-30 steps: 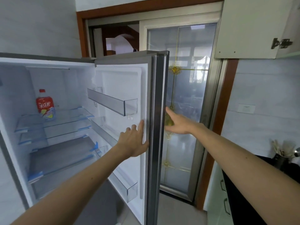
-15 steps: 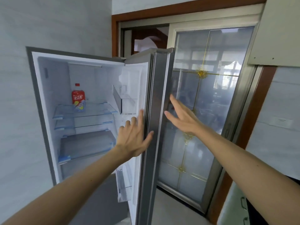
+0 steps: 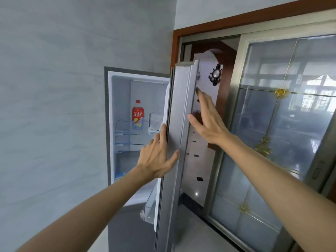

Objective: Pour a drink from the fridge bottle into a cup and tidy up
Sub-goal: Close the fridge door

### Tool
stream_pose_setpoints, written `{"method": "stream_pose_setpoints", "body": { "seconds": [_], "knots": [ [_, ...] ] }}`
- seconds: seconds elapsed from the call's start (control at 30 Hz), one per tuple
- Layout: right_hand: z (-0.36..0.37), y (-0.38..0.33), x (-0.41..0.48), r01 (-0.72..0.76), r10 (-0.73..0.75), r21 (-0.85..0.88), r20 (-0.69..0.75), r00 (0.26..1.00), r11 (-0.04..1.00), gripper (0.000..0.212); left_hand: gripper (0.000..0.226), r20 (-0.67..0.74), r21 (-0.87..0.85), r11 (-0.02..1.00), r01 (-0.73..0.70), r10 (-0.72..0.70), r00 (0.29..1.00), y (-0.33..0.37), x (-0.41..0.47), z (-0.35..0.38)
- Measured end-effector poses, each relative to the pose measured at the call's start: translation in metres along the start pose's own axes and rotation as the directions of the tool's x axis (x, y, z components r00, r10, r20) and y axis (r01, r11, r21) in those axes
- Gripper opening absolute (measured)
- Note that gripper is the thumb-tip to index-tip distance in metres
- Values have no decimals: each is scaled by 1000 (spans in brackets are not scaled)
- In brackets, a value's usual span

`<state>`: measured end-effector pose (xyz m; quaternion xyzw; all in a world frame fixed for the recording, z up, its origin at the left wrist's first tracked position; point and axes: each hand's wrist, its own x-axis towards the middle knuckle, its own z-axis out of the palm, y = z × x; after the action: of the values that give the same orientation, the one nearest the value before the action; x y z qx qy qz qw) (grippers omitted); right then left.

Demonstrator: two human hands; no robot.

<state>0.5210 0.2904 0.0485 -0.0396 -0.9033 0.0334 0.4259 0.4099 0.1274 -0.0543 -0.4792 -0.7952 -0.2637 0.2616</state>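
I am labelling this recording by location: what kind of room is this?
Probably a home kitchen: an open silver fridge holds a red-labelled plastic drink bottle on a clear glass shelf, and a sliding glass door with gold ornaments stands beside it.

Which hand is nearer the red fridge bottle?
Left. The left hand rests on the inner edge of the fridge door, right of and below the bottle; the right hand is at the door's outer side, farther right.
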Motion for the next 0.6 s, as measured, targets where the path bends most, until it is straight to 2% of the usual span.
{"method": "stream_pose_setpoints", "body": {
  "seconds": [0.33,0.4,0.5,0.6],
  "knots": [
    [72,-57,58,33,-31,22,-95,995,999,62,106,205,-310,944,112,-49,977,-78,3,-33],
    [83,-64,67,37,-37,-1,-64,997,999,65,112,219,-339,930,142,-69,973,-94,9,-32],
    [99,-73,78,4,-7,-52,-42,999,999,68,108,215,-366,916,162,-86,973,-115,16,-30],
    [115,-83,92,-15,9,-59,-91,996,998,65,104,216,-386,903,188,-110,970,-131,21,-26]
  ]
}}
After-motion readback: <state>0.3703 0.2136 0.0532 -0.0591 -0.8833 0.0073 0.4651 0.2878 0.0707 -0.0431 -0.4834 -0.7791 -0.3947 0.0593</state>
